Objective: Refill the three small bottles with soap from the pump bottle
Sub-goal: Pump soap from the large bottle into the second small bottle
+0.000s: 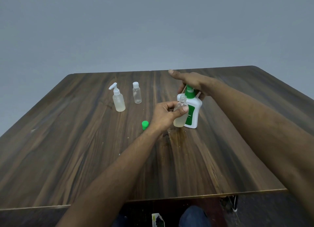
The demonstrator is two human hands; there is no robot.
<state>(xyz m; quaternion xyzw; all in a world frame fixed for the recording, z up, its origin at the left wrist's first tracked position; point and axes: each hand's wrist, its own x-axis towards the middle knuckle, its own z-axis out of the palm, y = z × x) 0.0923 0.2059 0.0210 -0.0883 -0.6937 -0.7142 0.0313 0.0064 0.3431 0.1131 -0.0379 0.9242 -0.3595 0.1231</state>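
The left hand (165,113) grips an uncapped small bottle (180,113) (partly filled) just beside the pump bottle (192,111); the right hand (192,84) lies on its green pump, fingers curled around it. A green cap (145,125) lies left of the left hand.

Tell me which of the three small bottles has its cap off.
The small bottle held in the left hand beside the pump bottle; its neck is bare, while the other two wear white tops.

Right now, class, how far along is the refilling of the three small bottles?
Possibly done: the capped pump-top bottle holds pale liquid. In hand: the left hand holds the open bottle, partly filled, under the pump bottle gripped by the right hand. Left: the flip-cap bottle looks nearly empty; the green cap lies loose.
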